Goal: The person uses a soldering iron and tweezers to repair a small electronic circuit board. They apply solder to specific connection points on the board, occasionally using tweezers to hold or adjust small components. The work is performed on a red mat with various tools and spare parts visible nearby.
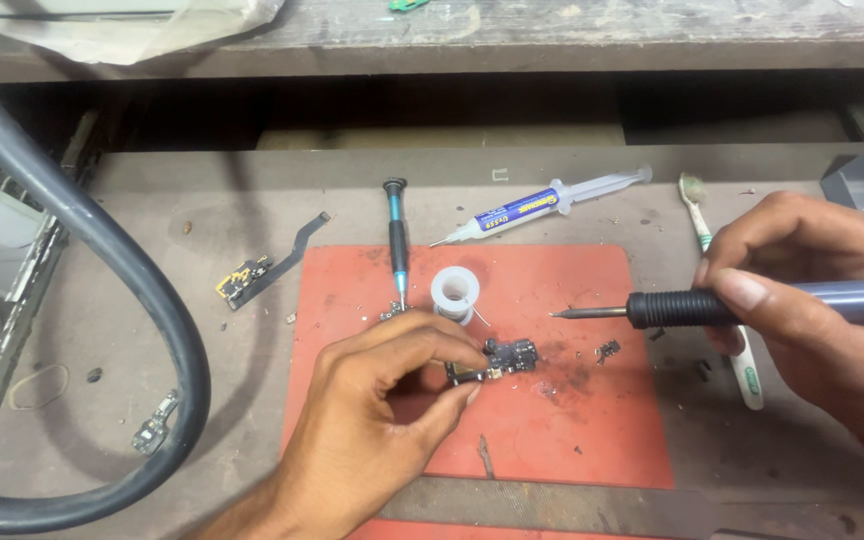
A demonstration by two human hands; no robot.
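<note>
Our left hand pinches a small dark circuit board on the red rubber mat; right hand fingers grip a blue-handled soldering iron, beside a white solder spool and clear flux syringe.

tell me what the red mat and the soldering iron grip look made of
Red mat: probably silicone or rubber, matte, flat, scuffed and stained. Soldering iron grip in the right hand: black, ribbed, likely rubber or plastic; the tip looks like dull metal.
</note>
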